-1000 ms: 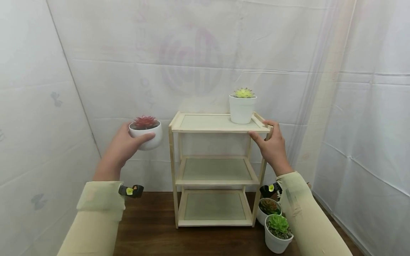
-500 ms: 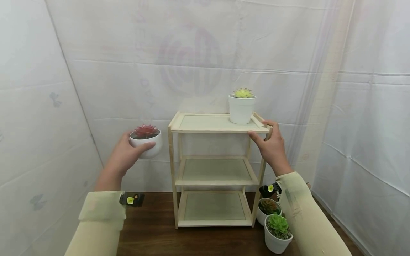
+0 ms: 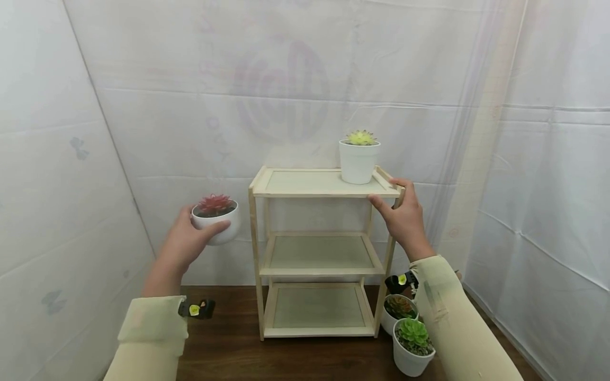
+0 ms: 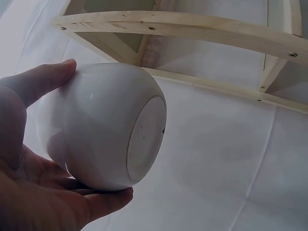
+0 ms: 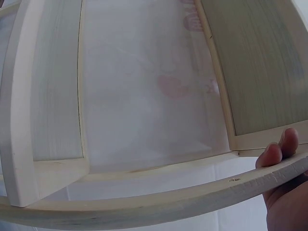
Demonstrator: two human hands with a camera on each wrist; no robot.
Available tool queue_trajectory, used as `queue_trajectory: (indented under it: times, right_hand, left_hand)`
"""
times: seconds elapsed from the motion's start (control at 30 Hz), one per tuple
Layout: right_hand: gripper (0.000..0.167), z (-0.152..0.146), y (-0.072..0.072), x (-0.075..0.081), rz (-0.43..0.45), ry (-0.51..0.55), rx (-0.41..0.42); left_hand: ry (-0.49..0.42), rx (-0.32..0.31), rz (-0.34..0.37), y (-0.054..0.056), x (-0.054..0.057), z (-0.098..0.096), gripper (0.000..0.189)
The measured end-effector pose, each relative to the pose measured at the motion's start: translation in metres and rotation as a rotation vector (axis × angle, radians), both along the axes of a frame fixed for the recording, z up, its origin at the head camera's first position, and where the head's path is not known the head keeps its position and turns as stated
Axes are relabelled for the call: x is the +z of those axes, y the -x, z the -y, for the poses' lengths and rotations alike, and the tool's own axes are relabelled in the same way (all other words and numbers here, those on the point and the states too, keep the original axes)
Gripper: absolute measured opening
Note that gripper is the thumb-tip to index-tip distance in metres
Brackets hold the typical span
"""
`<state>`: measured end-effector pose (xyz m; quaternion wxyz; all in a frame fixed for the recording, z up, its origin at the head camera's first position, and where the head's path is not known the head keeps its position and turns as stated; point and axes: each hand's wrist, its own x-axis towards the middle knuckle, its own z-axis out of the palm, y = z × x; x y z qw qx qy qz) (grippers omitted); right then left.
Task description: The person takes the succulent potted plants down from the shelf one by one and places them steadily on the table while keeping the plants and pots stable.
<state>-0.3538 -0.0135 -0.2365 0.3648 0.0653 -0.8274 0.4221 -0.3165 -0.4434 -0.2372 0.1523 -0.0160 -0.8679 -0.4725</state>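
My left hand [image 3: 187,239] grips a round white pot [image 4: 103,120] with a red succulent [image 3: 214,204] in it, held in the air left of the wooden shelf rack [image 3: 324,271]. In the left wrist view the thumb lies on one side of the pot and the fingers curl under the other, its flat base showing. My right hand [image 3: 405,219] holds the top right corner of the rack, thumb at the front edge. The right wrist view shows fingertips [image 5: 271,155] curled over the side post. On the top shelf, near that hand, stands a white pot with a yellow-green succulent [image 3: 359,159].
Two more potted succulents stand on the dark wooden table [image 3: 214,349] by the rack's right leg: a reddish-green one [image 3: 399,312] and a bright green one [image 3: 413,346] before it. White sheeting [image 3: 167,132] hangs behind and at both sides.
My left hand has lowered the potted red succulent beside the rack. The right hand keeps its hold on the rack's corner.
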Motion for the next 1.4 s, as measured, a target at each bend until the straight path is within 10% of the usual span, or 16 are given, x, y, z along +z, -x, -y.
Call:
queue_trajectory:
  times: [1.4]
  right_hand:
    - [0.074, -0.004, -0.005, 0.002, 0.001, -0.009, -0.004]
  left_hand:
    - [-0.005, 0.032, 0.029, 0.001, -0.069, 0.008, 0.113]
